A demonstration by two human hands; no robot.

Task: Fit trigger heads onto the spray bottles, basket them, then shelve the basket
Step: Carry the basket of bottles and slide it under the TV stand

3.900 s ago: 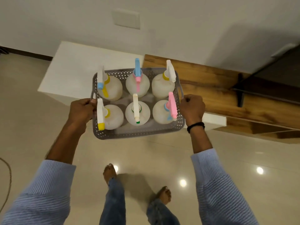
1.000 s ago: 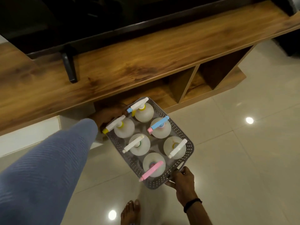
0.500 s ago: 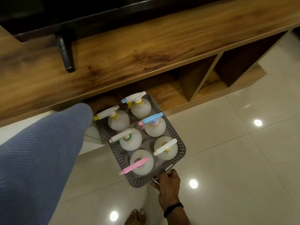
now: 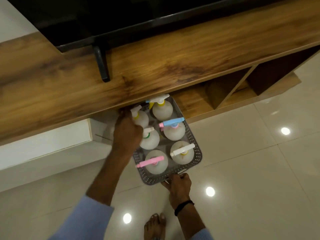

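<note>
One wooden tabletop (image 4: 173,54) spans the view, with one open shelf (image 4: 194,103) beneath it and a tiled floor (image 4: 251,170) in front. One grey perforated basket (image 4: 197,153) contains six white spray bottles (image 4: 174,131), upright, in two rows of three. Each carries one of the trigger heads (image 4: 150,161): one pink, one blue, four mainly white. The basket's far end lies under the tabletop edge at the shelf opening; the near end is over the floor. The right hand (image 4: 179,186) grips the near rim. The left hand (image 4: 127,134) covers the left side; its grip cannot be determined.
</note>
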